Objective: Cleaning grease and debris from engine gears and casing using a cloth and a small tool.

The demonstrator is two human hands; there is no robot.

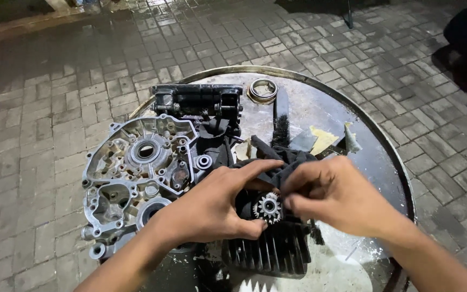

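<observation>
A small toothed gear (pixel 269 207) sits between both hands over the middle of the round metal surface (pixel 385 157), the left hand (pixel 212 208) closed around it from the side and the right hand (pixel 336 197) pinching a dark rag (pixel 285 165) against its top. Just below lies a black finned cylinder (pixel 268 251), with a grey engine case (pixel 136 173) touching the left wrist. Farther back sit a black gear housing (pixel 197 100), a metal ring (pixel 262 90), a brush (pixel 281 121) and paper scraps (pixel 322 139), all ringed by wet paving (pixel 44 108).
</observation>
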